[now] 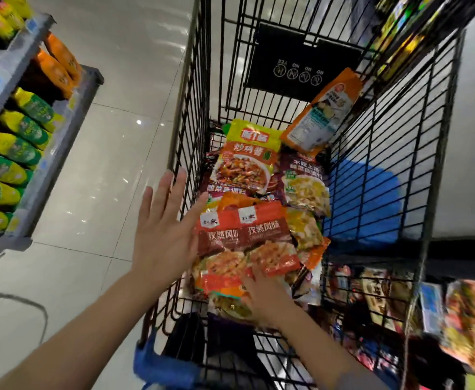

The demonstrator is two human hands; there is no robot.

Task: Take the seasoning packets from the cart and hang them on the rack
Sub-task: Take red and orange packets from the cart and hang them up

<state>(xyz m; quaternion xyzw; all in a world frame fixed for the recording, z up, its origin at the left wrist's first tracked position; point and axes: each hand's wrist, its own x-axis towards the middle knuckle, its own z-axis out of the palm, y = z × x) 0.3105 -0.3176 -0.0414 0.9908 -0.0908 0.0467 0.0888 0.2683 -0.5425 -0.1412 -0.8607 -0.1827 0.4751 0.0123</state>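
Cart (439, 153), black wire, blue padding at its near corner, viewed from above: right hand (264, 294) reaches inside and rests on the near end of the red-orange seasoning packets (244, 235), whether its fingers pinch them cannot be told; left hand (163, 237) hovers at the cart's left wall, fingers straight and spread, holding nothing. Further in lie a yellow-topped packet (247, 156) and a purple packet (305, 182), with an orange packet (322, 114) propped against the right wall. Shelf (13, 74) of green and orange bags stands far left.
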